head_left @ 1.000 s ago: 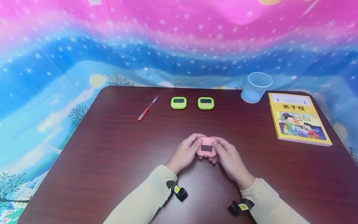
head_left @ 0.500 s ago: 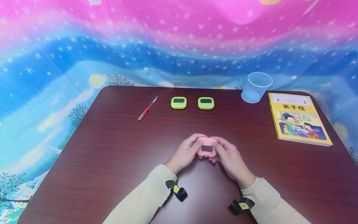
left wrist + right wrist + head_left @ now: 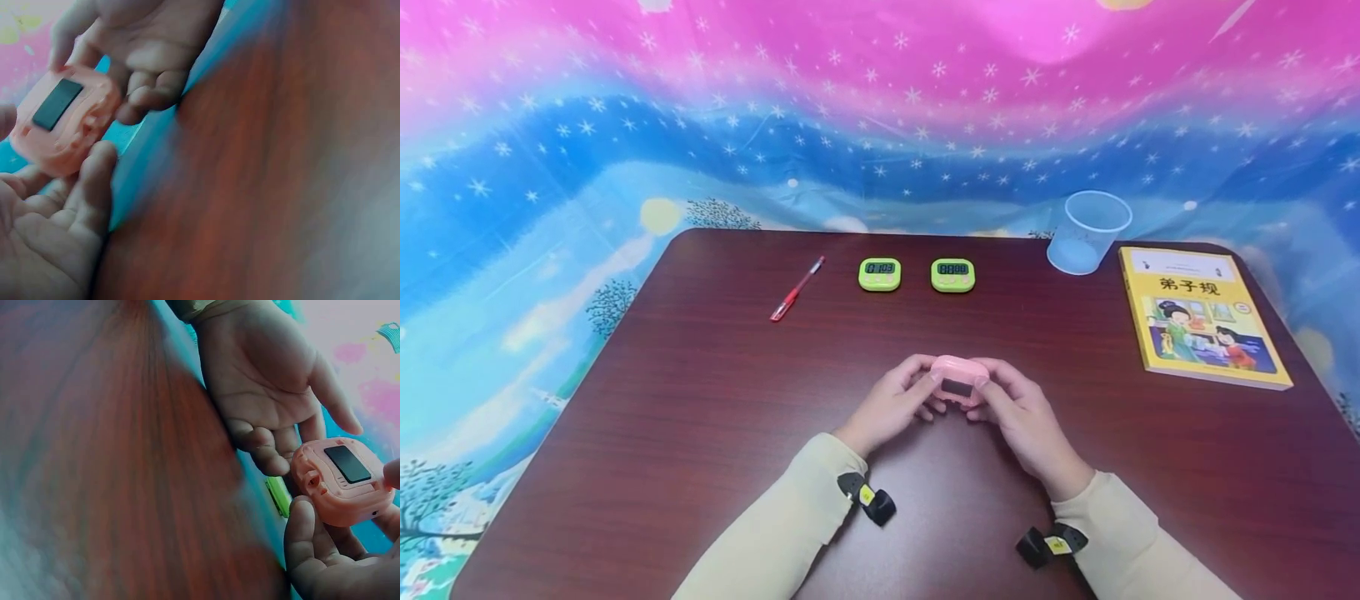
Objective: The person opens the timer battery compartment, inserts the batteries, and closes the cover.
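Note:
Between both hands I hold a pink digital timer [image 3: 958,372] above the middle of the table, its side with a dark rectangle facing up. The left hand [image 3: 889,408] grips its left end, thumb near the top face and fingers at the side and below. At the other end, the right hand [image 3: 1028,427] pinches it, with the thumb [image 3: 392,474] on the face by the dark panel. The left wrist view shows the pink timer [image 3: 65,119] tilted, with small notches along one edge. Part of its underside is hidden by my fingers.
Two green digital timers, a left one [image 3: 880,274] and a right one [image 3: 952,276], lie towards the back of the dark wooden table [image 3: 700,400]. Left of them is a red pen [image 3: 797,289]. A clear plastic cup [image 3: 1086,235] and a yellow book [image 3: 1206,318] are at the back right.
The pink timer has tilted and moved slightly up and away from me, both hands moving with it. The left green timer's display has gone from 0102 to 0103.

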{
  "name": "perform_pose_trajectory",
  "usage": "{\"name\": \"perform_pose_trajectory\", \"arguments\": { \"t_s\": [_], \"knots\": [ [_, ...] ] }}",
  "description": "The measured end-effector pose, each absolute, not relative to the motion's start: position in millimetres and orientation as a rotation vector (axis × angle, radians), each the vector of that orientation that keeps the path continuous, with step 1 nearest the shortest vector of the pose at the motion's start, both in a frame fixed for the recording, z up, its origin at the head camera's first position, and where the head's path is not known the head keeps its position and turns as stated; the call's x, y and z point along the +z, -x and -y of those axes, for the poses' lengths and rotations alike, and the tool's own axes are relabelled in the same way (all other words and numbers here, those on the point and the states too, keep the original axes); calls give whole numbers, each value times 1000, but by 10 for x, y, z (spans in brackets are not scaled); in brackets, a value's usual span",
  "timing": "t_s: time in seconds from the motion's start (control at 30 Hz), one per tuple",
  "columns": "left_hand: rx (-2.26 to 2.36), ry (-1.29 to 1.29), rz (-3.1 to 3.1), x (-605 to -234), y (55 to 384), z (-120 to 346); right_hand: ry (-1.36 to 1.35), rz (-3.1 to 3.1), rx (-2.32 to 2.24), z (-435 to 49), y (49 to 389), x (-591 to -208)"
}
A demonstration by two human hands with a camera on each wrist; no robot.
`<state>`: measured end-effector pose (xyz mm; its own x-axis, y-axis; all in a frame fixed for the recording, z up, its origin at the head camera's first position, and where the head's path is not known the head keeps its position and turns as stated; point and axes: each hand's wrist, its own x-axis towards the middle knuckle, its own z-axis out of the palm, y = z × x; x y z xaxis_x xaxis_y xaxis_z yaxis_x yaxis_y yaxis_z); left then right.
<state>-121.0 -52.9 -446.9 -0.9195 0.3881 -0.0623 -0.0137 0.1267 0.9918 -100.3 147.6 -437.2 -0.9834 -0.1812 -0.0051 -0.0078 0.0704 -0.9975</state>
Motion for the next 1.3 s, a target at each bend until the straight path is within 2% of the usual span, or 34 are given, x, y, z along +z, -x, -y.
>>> {"name": "perform_pose_trajectory", "arguments": {
  "t_s": [0.2,0.47,0.73,1.3],
  "knots": [
    [1860,-274,-1911,-4397,1264,631,294,-2291,-1991,-1499,1005,-4368],
    [1793,-331,-1854,-4391,1292,677,507,-2509,-1879,-1532,994,-4389],
    [1785,-431,-1929,-4412,1295,726,651,-2420,-1936,-1527,978,-4407],
    [1919,-536,-1987,-4479,1314,709,364,-2511,-1812,-1541,1005,-4400]
  ]
}}
